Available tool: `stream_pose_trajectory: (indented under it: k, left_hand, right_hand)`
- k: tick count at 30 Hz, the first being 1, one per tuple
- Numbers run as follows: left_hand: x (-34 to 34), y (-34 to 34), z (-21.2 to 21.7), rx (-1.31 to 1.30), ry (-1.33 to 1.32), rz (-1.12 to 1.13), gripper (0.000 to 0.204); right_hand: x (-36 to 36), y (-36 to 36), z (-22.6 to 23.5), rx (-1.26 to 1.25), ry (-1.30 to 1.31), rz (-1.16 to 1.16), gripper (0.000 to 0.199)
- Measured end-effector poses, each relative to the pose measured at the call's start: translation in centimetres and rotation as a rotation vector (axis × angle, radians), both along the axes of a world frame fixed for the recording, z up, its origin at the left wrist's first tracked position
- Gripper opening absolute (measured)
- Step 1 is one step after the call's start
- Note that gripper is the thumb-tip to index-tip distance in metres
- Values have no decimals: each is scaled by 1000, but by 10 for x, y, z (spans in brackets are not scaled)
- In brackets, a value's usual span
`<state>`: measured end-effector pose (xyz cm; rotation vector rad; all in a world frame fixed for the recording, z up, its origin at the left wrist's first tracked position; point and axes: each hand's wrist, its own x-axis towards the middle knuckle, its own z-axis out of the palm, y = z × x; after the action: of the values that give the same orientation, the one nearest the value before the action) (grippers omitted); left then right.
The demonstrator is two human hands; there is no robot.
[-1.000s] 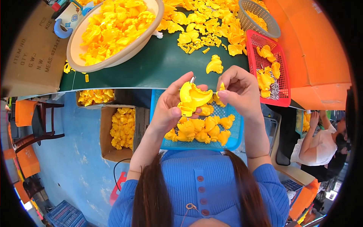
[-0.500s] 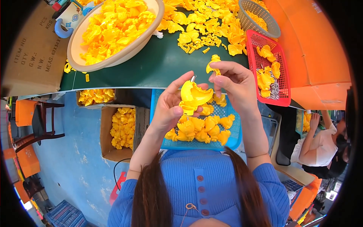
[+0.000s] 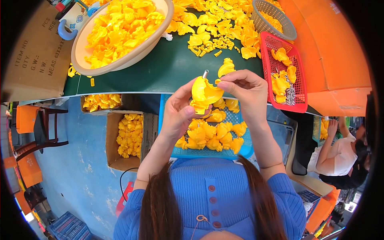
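Note:
My left hand (image 3: pixel 180 108) holds a hollow yellow plastic shell (image 3: pixel 203 94), its open side turned to the right. A silvery metal pin (image 3: pixel 205 74) sticks up from the shell's top. My right hand (image 3: pixel 246 86) is closed in a pinch at the shell's right edge, with a small yellow plastic piece (image 3: pixel 218 81) at its fingertips. Whether that piece touches the shell I cannot tell. Just beyond the right fingers another yellow plastic part (image 3: pixel 227 67) shows on the green table (image 3: pixel 168 56), partly covered by the hand.
Below my hands, a blue basket (image 3: pixel 248 150) holds rounded yellow parts. A large beige basin (image 3: pixel 76 60) of yellow shells stands at left, near loose pieces. At right are a red basket (image 3: pixel 304 96) with parts and metal pins, and a grey basket (image 3: pixel 294 30). Another person (image 3: pixel 334 158) sits far right.
My right hand has come left and slightly down, bringing its fingertips to the shell's edge. The left hand has tilted the shell a little and raised it slightly.

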<state>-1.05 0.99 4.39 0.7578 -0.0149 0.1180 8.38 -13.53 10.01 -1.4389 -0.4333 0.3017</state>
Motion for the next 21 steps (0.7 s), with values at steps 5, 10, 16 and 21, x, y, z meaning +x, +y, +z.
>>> stream_pose_trajectory:
  k: [5, 10, 16, 21]
  left_hand:
    - [-1, -1, -2, -6, 8, 33, 79]
    - [0, -2, -1, -25, -2, 52, 77]
    - [1, -4, -3, 5, 18, 102, 77]
    - [2, -5, -6, 78, 18, 169, 78]
  right_hand:
    - [-1, 3, -5, -98, -137, -30, 15]
    - [-1, 5, -9, -189, -267, -33, 18]
    - [-2, 9, -10, -265, -424, -47, 18]
    - [3, 7, -11, -362, -767, -9, 21]
